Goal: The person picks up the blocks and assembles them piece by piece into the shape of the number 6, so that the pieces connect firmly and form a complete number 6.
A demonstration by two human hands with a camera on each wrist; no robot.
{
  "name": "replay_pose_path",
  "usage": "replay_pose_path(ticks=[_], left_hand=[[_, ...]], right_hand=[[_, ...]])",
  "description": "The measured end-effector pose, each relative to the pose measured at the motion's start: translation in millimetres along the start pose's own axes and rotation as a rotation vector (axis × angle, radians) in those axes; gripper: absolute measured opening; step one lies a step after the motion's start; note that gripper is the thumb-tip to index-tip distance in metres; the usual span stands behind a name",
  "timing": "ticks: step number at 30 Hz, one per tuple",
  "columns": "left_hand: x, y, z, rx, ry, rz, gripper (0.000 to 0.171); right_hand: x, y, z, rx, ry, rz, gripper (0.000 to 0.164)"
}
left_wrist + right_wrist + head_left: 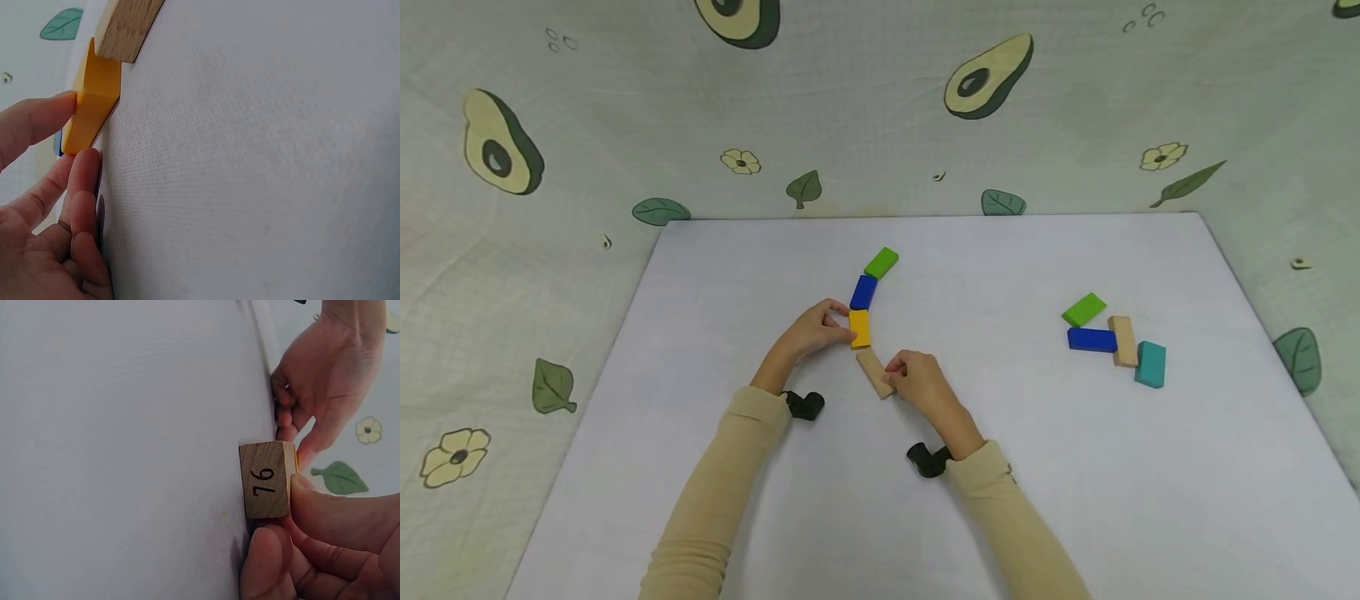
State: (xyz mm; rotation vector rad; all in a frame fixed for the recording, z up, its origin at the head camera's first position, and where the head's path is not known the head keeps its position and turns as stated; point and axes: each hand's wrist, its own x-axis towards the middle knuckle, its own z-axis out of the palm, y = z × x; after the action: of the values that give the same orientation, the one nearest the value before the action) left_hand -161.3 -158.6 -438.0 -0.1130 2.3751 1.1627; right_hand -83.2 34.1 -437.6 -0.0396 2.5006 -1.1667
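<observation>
A curved row of blocks lies on the white table: a green block (882, 262), a blue block (863, 292), a yellow block (860, 329) and a plain wooden block (876, 373) nearest me. My left hand (811, 328) holds the yellow block from its left side, the thumb on its upper edge and the other fingers low beside it. The right hand (921, 382) pinches the wooden block at its near right end. A number is printed on that block's end face (265, 481). In the left wrist view the yellow block (94, 100) meets or nearly meets the wooden one.
At the right of the table (1000, 500) lies another group: a green block (1084, 309), a blue block (1092, 339), a wooden block (1123, 341) and a teal block (1151, 364). A cloth with avocado prints (880, 100) hangs behind the table. Black camera mounts sit at both wrists.
</observation>
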Motion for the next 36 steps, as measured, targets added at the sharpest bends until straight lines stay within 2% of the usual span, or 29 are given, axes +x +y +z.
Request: replay_pose_path(ticks=[9, 17, 36], left_hand=[[-1.2, 0.7, -0.5, -0.012, -0.005, 0.005, 0.048], [-1.7, 1.4, -1.0, -0.028, -0.018, -0.009, 0.048], [0.4, -1.1, -1.3, -0.038, -0.022, -0.003, 0.048]], right_hand=[[-1.2, -0.8, 0.5, 0.003, 0.027, -0.008, 0.012], [0.8, -2.3, 2.9, -0.043, 0.027, -0.033, 0.013], [-3.1, -7.2, 5.6, -0.06, 0.011, 0.007, 0.011]])
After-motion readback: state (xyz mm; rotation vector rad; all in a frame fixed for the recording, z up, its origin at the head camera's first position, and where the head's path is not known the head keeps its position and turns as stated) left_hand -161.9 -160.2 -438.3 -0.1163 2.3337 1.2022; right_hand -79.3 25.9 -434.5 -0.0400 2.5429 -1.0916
